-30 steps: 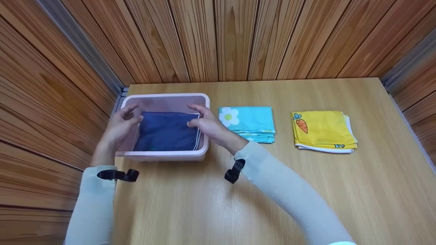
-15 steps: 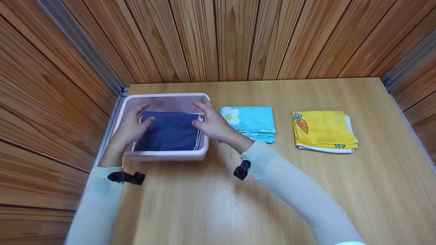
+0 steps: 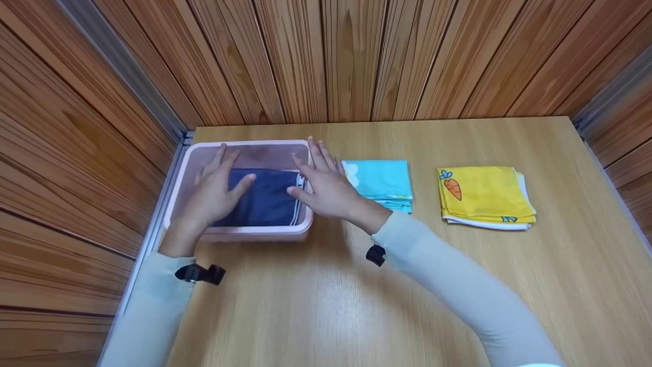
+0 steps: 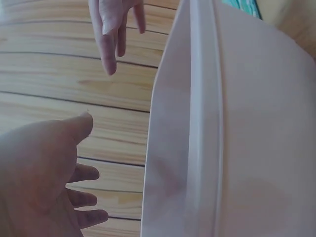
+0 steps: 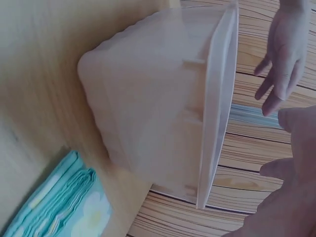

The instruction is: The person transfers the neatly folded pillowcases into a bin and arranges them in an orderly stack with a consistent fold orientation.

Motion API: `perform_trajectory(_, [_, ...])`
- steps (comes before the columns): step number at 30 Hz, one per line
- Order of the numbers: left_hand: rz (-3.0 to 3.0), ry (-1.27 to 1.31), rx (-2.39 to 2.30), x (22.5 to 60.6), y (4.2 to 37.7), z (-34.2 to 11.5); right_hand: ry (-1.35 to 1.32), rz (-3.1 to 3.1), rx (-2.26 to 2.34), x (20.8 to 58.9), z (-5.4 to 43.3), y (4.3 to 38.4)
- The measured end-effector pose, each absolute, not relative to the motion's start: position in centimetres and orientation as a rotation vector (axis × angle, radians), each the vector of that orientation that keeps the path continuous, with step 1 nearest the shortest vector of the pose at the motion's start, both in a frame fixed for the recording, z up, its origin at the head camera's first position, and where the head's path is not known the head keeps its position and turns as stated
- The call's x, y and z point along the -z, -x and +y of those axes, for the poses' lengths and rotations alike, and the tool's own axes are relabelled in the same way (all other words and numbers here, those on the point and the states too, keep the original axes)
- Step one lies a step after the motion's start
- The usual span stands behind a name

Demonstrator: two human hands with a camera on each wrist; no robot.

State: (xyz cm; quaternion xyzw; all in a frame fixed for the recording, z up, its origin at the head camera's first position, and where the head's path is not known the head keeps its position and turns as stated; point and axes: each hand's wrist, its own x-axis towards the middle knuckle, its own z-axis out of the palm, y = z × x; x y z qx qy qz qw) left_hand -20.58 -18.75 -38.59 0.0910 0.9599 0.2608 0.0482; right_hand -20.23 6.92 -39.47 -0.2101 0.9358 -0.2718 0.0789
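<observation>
The left hand (image 3: 211,196) and right hand (image 3: 330,189) hover—fingers spread wide—above the pink bin (image 3: 249,230) around the navy cloth (image 3: 267,200).

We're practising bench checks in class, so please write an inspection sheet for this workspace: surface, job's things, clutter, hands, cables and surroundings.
Surface: light wood-grain tabletop.
Job's things: folded navy cloth inside a pale pink plastic bin; folded turquoise flower-print cloth to the bin's right; folded yellow carrot-print cloth farther right.
Clutter: nothing seen.
Hands: left hand above the bin, right hand above its right rim; fingers spread, both holding nothing. Black strap on each sleeve.
Cables: nothing seen.
Surroundings: wood-plank panels behind and on both sides, grey strips at the corners.
</observation>
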Motion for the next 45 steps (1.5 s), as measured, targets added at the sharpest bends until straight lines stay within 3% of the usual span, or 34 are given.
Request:
perform_trajectory(15, [2.906, -0.469, -0.485, 39.5, 20.9, -15.9, 0.567, 2.835, 0.567, 40.2, 9.6, 20.5])
perform_trajectory(45, [2.820, -0.575, -0.436, 38.0, 23.8, -10.2, 0.390, 2.851, 0.559, 39.7, 16.1, 22.6])
